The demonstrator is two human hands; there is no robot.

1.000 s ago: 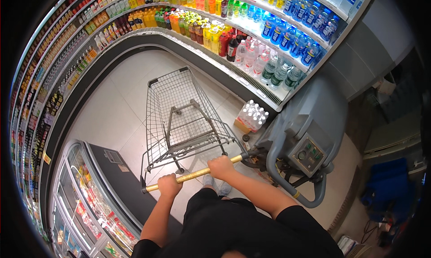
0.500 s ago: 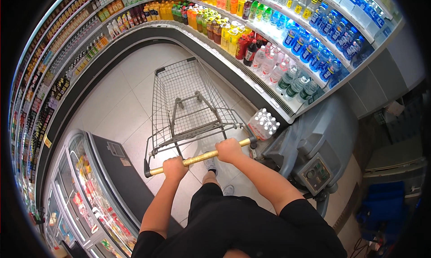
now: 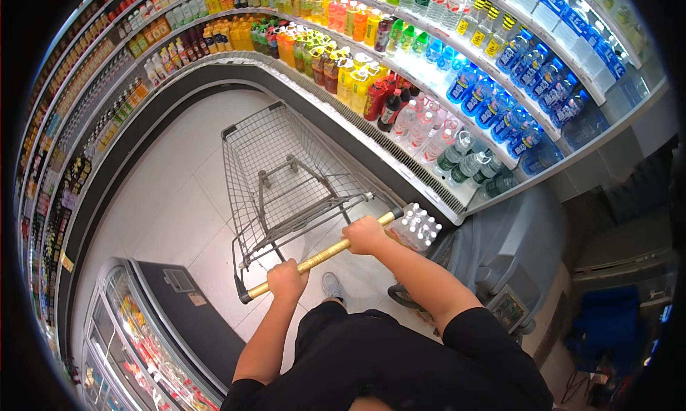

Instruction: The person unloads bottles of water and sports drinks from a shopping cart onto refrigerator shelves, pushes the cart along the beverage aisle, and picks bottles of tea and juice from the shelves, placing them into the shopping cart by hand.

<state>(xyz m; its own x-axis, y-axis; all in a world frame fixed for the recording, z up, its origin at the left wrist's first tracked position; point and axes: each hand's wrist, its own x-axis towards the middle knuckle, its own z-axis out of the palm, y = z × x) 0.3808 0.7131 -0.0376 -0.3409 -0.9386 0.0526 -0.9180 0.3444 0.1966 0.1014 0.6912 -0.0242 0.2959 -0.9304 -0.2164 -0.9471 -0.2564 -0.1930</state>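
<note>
Both my hands grip the yellow handlebar (image 3: 325,257) of a grey wire shopping cart (image 3: 286,175). My left hand (image 3: 287,279) is wrapped round the bar near its left end, and my right hand (image 3: 364,236) is closed round it toward the right end. The basket, with nothing lying in it, stretches ahead of me and leans to the left in view. A shrink-wrapped pack of bottles with white caps (image 3: 416,229) stands on the floor just beyond the bar's right end.
A curved refrigerated shelf (image 3: 400,154) wraps round ahead, lined with coloured drinks and water bottles (image 3: 475,93). At the left stands a glass-lidded chest freezer (image 3: 143,332). A grey wheeled machine (image 3: 493,246) is close on the right. Pale floor tiles (image 3: 171,196) lie between them.
The cart has moved forward and swung slightly left, nearer the drink shelf. I have stepped ahead, both hands staying on the bar. The grey machine now sits lower in view.
</note>
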